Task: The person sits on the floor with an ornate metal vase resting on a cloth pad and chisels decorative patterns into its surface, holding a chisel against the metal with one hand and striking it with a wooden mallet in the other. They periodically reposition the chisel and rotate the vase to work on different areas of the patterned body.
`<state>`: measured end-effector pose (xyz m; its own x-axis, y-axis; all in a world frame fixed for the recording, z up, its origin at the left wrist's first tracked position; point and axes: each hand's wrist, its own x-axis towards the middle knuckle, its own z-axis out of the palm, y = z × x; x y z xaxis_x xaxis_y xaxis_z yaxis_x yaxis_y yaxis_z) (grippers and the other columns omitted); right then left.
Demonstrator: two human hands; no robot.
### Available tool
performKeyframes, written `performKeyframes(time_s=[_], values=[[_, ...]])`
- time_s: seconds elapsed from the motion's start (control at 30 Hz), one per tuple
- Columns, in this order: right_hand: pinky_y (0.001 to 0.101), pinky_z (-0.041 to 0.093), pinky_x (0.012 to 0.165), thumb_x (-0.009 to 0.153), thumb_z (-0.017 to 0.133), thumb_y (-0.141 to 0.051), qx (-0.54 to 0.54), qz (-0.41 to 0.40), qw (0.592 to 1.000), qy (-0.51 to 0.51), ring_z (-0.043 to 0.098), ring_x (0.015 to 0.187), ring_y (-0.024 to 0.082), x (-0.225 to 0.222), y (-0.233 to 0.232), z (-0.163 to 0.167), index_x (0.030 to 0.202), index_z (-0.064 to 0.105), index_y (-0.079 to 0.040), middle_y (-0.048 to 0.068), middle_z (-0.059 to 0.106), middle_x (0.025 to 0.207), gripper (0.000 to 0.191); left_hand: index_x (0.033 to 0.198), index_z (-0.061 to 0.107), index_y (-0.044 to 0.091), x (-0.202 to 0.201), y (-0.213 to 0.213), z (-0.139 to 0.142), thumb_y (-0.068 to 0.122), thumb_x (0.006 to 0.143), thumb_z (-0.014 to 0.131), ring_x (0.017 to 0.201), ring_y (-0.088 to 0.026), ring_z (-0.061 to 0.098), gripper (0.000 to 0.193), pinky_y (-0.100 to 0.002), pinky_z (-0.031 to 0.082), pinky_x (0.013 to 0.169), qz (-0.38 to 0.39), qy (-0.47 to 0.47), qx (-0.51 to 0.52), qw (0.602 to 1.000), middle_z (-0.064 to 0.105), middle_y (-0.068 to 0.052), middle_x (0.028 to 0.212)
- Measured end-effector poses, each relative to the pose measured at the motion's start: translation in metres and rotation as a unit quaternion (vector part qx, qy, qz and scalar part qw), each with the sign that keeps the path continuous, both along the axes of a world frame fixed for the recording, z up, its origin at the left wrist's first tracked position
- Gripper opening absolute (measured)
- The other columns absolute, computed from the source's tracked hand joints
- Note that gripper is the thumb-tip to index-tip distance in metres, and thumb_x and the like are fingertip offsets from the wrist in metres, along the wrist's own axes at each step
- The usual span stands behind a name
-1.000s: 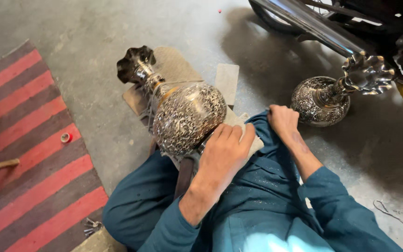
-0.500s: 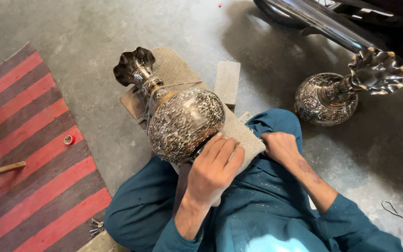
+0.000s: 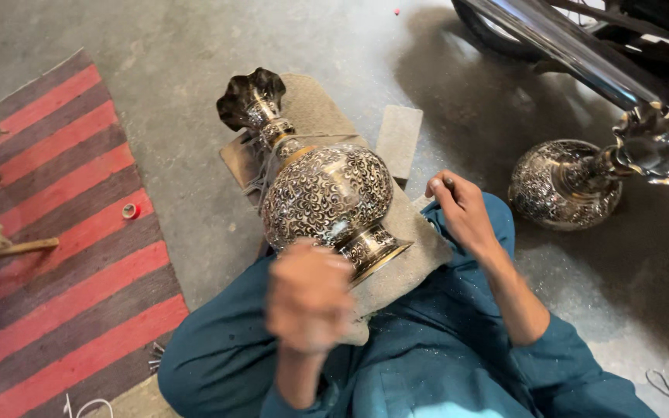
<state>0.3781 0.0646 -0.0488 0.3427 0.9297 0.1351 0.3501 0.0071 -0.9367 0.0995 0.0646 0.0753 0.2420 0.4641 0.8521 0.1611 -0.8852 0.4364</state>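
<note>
The bare grey concrete floor [image 3: 156, 93] fills most of the view, with a red-and-grey striped woven rug [image 3: 48, 255] along its left side. A person in teal work clothes [image 3: 443, 364] sits on it, and a coarse beige cloth pad [image 3: 408, 236] lies over the lap and a low block. On that pad a large engraved silver-and-black metal vase with a fluted mouth [image 3: 323, 193] lies tilted on its side, mouth pointing away, foot toward the body. A second, matching engraved vase [image 3: 574, 178] rests on the floor well apart to the right, near dark machine parts. The left hand [image 3: 307, 298] is blurred, raised just in front of the vase's foot and curled closed, though what it holds cannot be told. The right hand [image 3: 462, 209] rests on the knee beside the pad, its fingers pinching a small thin tool. Neither hand steadies the rounded vase, so it could probably roll off the pad and dent on the concrete.
</note>
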Motion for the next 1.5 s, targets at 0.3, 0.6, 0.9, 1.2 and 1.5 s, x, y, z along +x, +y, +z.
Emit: performKeyframes(time_s=[0.3, 0.6, 0.9, 1.2, 1.5], values=[[0.0300, 0.033, 0.056, 0.096, 0.064, -0.050, 0.297, 0.066, 0.943, -0.136, 0.044, 0.064, 0.011, -0.054, -0.032, 0.040, 0.093, 0.067, -0.005, 0.000, 0.048, 0.073, 0.046, 0.129, 0.062, 0.002, -0.047, 0.108, -0.044, 0.009, 0.104, 0.056, 0.109, -0.012, 0.065, 0.026, -0.029, 0.050, 0.098, 0.052, -0.051, -0.371, 0.926, 0.071, -0.003, 0.115], [0.0409, 0.042, 0.053, 0.064, 0.066, 0.008, 0.308, 0.103, 0.913, -0.247, 0.055, 0.059, 0.028, -0.053, -0.006, 0.013, 0.098, 0.063, -0.005, 0.009, 0.052, 0.071, 0.037, 0.117, 0.071, 0.001, -0.041, 0.127, -0.028, 0.016, 0.099, 0.068, 0.080, -0.013, 0.057, 0.024, -0.029, 0.049, 0.071, 0.083, -0.036, -0.416, 0.905, 0.066, -0.004, 0.094], [0.0402, 0.045, 0.055, 0.068, 0.066, 0.010, 0.369, 0.101, 0.899, -0.211, 0.058, 0.062, 0.030, -0.061, -0.002, 0.010, 0.102, 0.060, -0.003, 0.010, 0.056, 0.074, 0.037, 0.101, 0.068, -0.001, -0.023, 0.167, -0.021, 0.013, 0.097, 0.069, 0.081, -0.011, 0.061, 0.015, -0.029, 0.052, 0.072, 0.054, 0.069, -0.338, 0.937, 0.068, -0.005, 0.086], [0.0396, 0.044, 0.055, 0.067, 0.062, 0.013, 0.365, 0.091, 0.908, -0.185, 0.057, 0.061, 0.029, -0.072, -0.004, 0.032, 0.101, 0.060, -0.002, 0.009, 0.055, 0.073, 0.037, 0.097, 0.072, 0.003, -0.032, 0.178, 0.033, 0.019, 0.098, 0.066, 0.058, -0.007, 0.052, 0.017, -0.023, 0.041, 0.054, -0.048, -0.001, -0.444, 0.895, 0.064, 0.003, 0.074], [0.0416, 0.037, 0.049, 0.070, 0.077, -0.014, 0.413, 0.113, 0.874, -0.230, 0.052, 0.054, 0.026, -0.074, -0.015, 0.039, 0.099, 0.062, 0.000, 0.005, 0.051, 0.067, 0.036, 0.096, 0.082, 0.007, -0.001, 0.253, 0.090, 0.019, 0.090, 0.074, 0.065, -0.007, 0.057, 0.015, -0.027, 0.044, 0.059, 0.187, 0.110, -0.210, 0.953, 0.065, 0.000, 0.075]])
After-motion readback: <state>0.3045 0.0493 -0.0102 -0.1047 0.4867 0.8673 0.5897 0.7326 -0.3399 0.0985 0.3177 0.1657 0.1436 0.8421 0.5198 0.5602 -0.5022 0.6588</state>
